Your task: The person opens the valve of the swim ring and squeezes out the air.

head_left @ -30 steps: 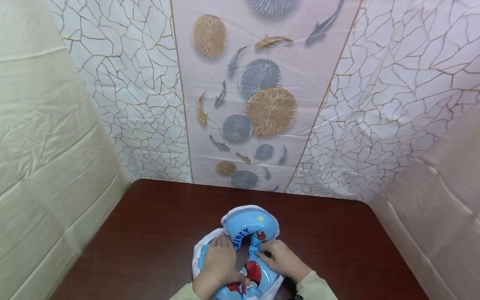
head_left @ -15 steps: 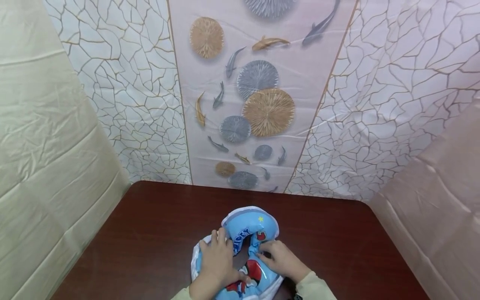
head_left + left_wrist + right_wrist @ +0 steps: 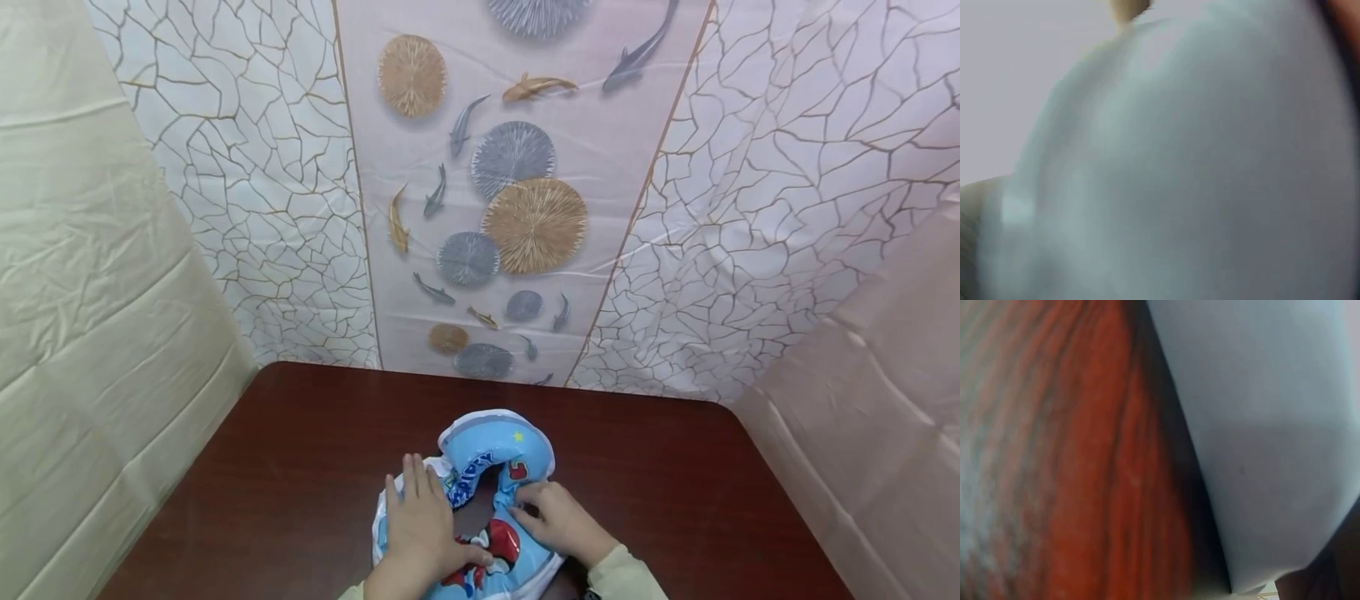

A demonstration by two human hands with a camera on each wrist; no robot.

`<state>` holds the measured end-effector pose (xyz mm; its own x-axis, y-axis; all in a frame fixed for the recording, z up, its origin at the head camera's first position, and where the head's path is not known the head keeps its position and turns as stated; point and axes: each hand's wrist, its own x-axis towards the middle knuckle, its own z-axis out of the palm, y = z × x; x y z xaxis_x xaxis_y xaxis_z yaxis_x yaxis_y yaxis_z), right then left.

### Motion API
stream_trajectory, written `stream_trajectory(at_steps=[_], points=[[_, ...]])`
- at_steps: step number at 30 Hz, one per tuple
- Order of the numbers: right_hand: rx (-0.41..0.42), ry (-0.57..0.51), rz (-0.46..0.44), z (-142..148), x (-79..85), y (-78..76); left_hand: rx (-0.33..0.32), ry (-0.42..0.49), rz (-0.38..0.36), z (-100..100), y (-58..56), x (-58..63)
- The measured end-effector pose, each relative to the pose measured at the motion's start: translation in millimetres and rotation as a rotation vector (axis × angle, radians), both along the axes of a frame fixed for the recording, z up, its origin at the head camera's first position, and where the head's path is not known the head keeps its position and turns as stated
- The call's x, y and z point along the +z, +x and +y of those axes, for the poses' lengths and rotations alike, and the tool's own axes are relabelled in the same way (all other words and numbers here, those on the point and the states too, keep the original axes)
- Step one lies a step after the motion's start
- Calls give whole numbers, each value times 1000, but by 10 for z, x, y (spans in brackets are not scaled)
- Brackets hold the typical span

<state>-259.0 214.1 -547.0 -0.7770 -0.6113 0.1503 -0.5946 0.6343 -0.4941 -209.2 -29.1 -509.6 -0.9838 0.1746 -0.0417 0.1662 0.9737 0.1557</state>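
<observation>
A blue inflatable swim ring (image 3: 498,435) with a white border, cartoon prints and lettering lies on the table, looking soft and creased. My left hand (image 3: 420,529) rests on its left side, fingers straight and pointing away, thumb stretched across the red print. On the right side of the hole, my right hand (image 3: 558,518) pinches the ring's creased inner edge between curled fingers and thumb. A blurred pale surface (image 3: 1179,162) fills most of the left wrist view, hiding the fingers. In the right wrist view, the ring's white side (image 3: 1266,444) stands beside the wood; no fingers show.
The dark red-brown table (image 3: 315,450) has rounded far corners. Behind it hangs a patterned cloth (image 3: 480,183) with fish and round motifs. Cream cloth (image 3: 112,333) closes the left side, and pinkish cloth (image 3: 870,400) the right.
My left hand has spread its fingers and slid slightly left and nearer along the ring, whose left part shifted a little left. My right hand keeps its pinch in nearly the same place.
</observation>
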Motion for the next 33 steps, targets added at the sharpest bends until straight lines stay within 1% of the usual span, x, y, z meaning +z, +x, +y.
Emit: stream_trajectory(at_steps=[2,4,6,8,12,15,19,21,26,29,33], points=[[-1,-8,6,-6,-9,9,34,12,-62,-19,48,55],[-6,-11,7,-7,-11,15,39,51,-109,-29,73,60],[-16,-5,3,-6,-13,16,19,90,-140,-28,71,17],[-21,1,-6,-3,-12,13,-9,128,-151,-14,46,-49],[-24,3,-10,-5,-9,14,-53,179,-138,11,-11,-147],[-17,-3,3,-11,-7,19,-80,217,-122,18,-25,-169],[-9,-6,9,-10,1,13,-103,239,-87,35,-30,-198],[-7,-8,4,-6,5,4,-107,231,-67,51,-31,-207],[10,-18,18,-14,10,-15,-118,194,-21,84,-26,-187],[17,-21,24,-22,8,-10,-125,186,-17,91,-19,-169],[15,-26,1,-16,3,-2,-135,182,-27,100,-13,-160]])
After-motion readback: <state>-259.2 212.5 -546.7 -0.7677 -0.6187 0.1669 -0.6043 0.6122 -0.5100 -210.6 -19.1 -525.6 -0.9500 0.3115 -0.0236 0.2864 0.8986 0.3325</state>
